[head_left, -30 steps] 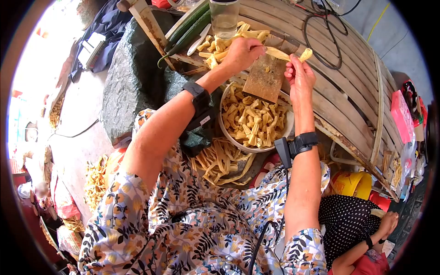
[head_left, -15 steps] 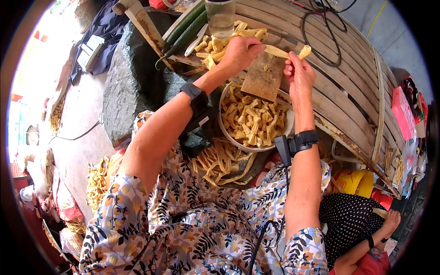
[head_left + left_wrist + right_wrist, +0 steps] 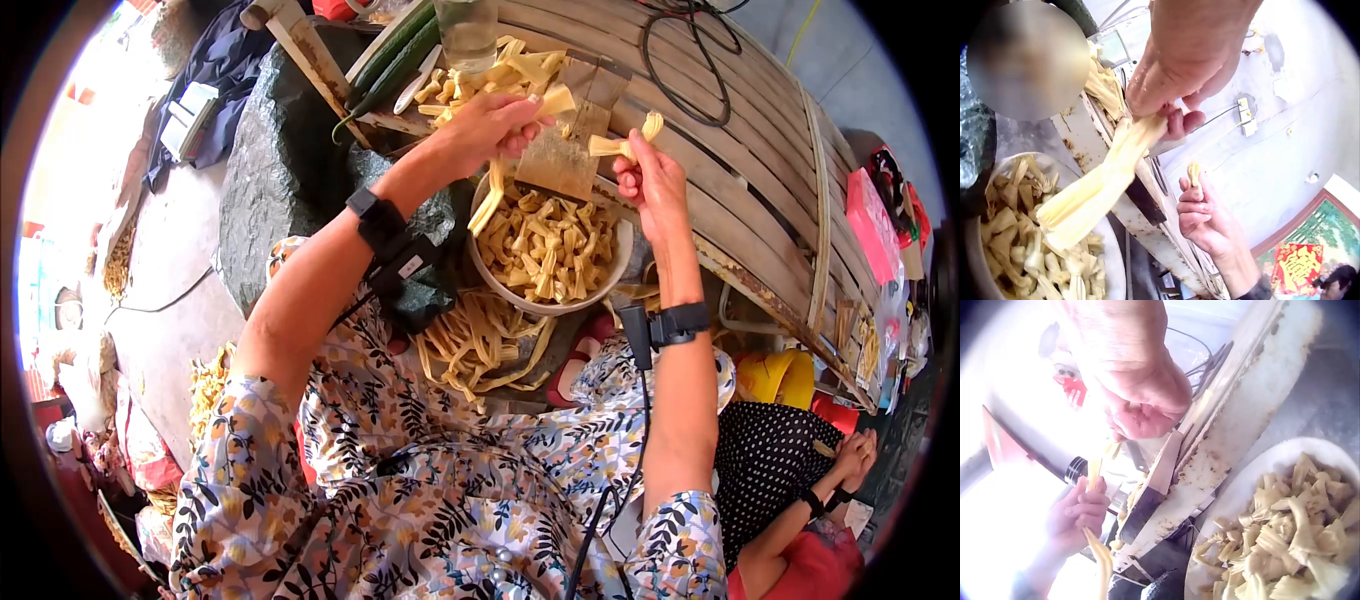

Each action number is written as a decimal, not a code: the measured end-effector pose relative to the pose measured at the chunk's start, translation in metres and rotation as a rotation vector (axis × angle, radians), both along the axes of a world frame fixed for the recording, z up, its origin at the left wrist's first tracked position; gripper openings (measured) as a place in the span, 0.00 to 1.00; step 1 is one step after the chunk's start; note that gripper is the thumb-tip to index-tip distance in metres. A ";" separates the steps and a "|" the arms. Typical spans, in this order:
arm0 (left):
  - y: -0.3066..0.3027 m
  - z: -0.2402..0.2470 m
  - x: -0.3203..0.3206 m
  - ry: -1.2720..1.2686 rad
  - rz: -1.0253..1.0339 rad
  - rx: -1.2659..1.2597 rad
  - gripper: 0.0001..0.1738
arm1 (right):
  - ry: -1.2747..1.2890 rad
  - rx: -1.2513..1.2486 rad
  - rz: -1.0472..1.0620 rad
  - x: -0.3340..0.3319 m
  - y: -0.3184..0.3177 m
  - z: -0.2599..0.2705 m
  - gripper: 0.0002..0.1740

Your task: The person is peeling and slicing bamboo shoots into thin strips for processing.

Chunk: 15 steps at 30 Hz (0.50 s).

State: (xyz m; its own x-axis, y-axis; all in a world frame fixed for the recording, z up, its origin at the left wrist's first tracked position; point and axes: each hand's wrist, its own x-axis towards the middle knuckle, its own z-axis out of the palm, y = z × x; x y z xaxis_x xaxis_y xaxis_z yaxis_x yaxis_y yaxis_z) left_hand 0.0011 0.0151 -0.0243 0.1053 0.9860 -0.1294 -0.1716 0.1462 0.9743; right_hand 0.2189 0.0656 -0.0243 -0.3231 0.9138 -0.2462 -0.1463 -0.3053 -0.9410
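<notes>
My left hand (image 3: 500, 125) grips a pale yellow fibrous strip (image 3: 487, 205) above the bowl's left rim; one end fans out past the fingers and a tail hangs below. In the left wrist view the strip's broad flared end (image 3: 1088, 200) shows. To the right, my right hand (image 3: 658, 188) pinches a short knotted yellow piece (image 3: 612, 147) between thumb and fingers. A worn wooden board (image 3: 556, 165) lies between the hands, at the edge of the slatted bench. Below it stands a white bowl (image 3: 625, 255) full of similar knotted pieces (image 3: 545, 250).
More yellow pieces (image 3: 512, 70) lie beside a clear cup of liquid (image 3: 467, 35) and long green cucumbers (image 3: 395, 70). A black cable (image 3: 655, 75) loops across the slatted bench (image 3: 740, 170). Loose strips (image 3: 470, 345) lie under the bowl. Another person's hands (image 3: 852, 458) are at lower right.
The strip stretched between both hands is now in two separate pieces. My left hand has moved left and down with a longer strip; my right hand keeps a short knotted one.
</notes>
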 end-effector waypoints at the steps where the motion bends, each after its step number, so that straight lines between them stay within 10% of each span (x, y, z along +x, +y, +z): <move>1: -0.009 0.001 0.004 -0.134 -0.057 -0.051 0.20 | -0.047 0.012 0.021 0.004 -0.006 -0.001 0.17; 9: -0.033 -0.014 0.020 -0.383 -0.263 -0.094 0.14 | -0.827 0.518 0.296 0.038 -0.046 -0.014 0.14; 15: -0.045 -0.005 0.042 0.062 -0.265 0.089 0.11 | -0.221 0.213 0.110 0.001 -0.060 -0.003 0.13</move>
State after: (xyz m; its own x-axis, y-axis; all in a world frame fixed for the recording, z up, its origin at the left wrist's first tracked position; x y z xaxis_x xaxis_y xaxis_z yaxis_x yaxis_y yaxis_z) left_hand 0.0428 -0.0295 -0.0297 0.3558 0.9328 -0.0582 -0.0783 0.0918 0.9927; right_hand 0.2195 0.0060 -0.0273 -0.3829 0.9148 -0.1290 0.0921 -0.1011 -0.9906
